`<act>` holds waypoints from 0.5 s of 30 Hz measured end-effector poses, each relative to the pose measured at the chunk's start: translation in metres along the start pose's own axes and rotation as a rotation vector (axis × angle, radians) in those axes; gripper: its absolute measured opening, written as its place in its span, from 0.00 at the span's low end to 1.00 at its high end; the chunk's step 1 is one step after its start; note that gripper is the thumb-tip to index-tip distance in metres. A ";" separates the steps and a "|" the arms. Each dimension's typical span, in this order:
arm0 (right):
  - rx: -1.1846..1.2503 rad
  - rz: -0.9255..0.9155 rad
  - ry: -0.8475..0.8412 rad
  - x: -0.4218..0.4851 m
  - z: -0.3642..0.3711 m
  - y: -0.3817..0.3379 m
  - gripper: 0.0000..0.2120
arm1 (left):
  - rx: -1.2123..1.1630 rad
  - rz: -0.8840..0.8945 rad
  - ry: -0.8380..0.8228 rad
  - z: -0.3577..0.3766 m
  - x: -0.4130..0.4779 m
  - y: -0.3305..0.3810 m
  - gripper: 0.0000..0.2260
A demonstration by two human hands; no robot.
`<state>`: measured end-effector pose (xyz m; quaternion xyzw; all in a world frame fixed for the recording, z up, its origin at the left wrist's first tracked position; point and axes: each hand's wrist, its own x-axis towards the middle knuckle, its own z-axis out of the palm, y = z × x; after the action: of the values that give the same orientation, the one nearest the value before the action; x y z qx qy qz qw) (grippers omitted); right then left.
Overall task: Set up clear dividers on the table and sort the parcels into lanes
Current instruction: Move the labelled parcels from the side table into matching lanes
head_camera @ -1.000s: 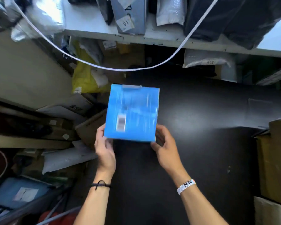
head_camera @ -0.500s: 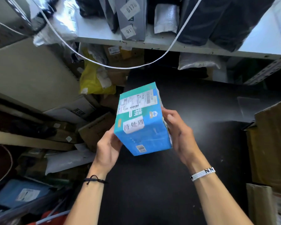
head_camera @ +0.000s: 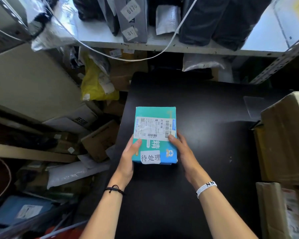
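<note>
You hold the teal parcel box (head_camera: pixel 155 135) between left hand (head_camera: pixel 129 158) and right hand (head_camera: pixel 183 152), both grips grasping its near sides, label up on the black bench (head_camera: pixel 205 104); sorting it, you next need a lane.

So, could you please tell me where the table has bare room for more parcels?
Free: the black table beyond the blue box, and between it and the cardboard boxes on the right. Crowded: the right edge and the floor pile left.
</note>
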<state>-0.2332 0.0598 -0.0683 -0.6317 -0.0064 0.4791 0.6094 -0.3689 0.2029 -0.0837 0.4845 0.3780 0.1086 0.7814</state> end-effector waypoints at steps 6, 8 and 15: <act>-0.020 -0.010 -0.054 -0.014 0.013 -0.011 0.20 | -0.023 -0.003 -0.026 0.009 -0.003 0.002 0.27; -0.006 -0.067 -0.040 -0.018 0.017 -0.020 0.21 | -0.046 0.026 -0.019 0.016 -0.005 0.011 0.26; 0.047 -0.334 -0.013 -0.053 0.012 -0.082 0.18 | -0.053 0.248 -0.124 0.050 -0.019 0.073 0.27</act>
<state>-0.2218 0.0582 0.0298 -0.6043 -0.1042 0.3755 0.6949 -0.3329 0.1955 -0.0005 0.5124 0.2630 0.1843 0.7965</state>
